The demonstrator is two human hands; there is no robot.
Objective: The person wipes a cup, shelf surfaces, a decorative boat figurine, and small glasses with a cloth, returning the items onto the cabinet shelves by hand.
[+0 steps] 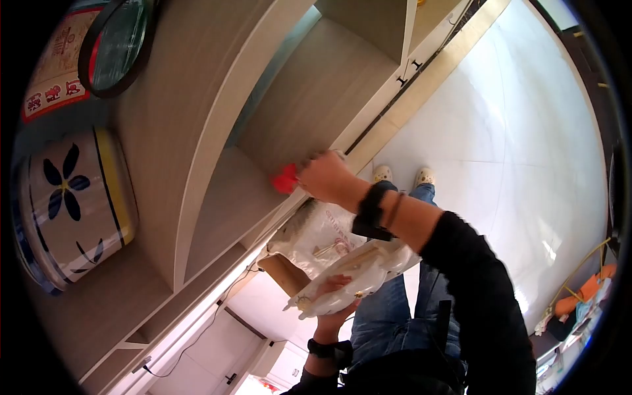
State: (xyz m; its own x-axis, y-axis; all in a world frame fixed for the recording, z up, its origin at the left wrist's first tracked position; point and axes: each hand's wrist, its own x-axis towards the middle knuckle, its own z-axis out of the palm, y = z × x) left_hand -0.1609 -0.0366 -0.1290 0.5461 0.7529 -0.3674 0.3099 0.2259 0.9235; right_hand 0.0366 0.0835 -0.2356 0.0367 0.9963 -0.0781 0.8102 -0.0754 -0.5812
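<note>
Our right hand [326, 178] is at the front edge of the wood-grain cabinet [322, 85], beside a compartment whose opening faces it. The cabinet's curved upright panel [214, 112] bounds that compartment on the far left, and the long front edge runs diagonally past our knuckles. Glossy white floor tiles [507, 125] spread out to the right of our legs, giving room on that side, while the cabinet hems in our left.

Our right arm reaches across the body, elbow bent, the wrist in a wide black band [374, 210]. The right fingers are curled and closed on a small red object [286, 179], which sticks out past them over the shelf's edge; blur hides its exact shape.

Our left hand [337, 315] is lower and nearer the body, gripping a clear plastic bag [359, 286] from below, its fingers showing through the film. The bag hangs in front of our jeans [388, 322], below the right forearm. Just beside it are a white bag with red print [339, 227] and a piece of brown cardboard [282, 273].
</note>
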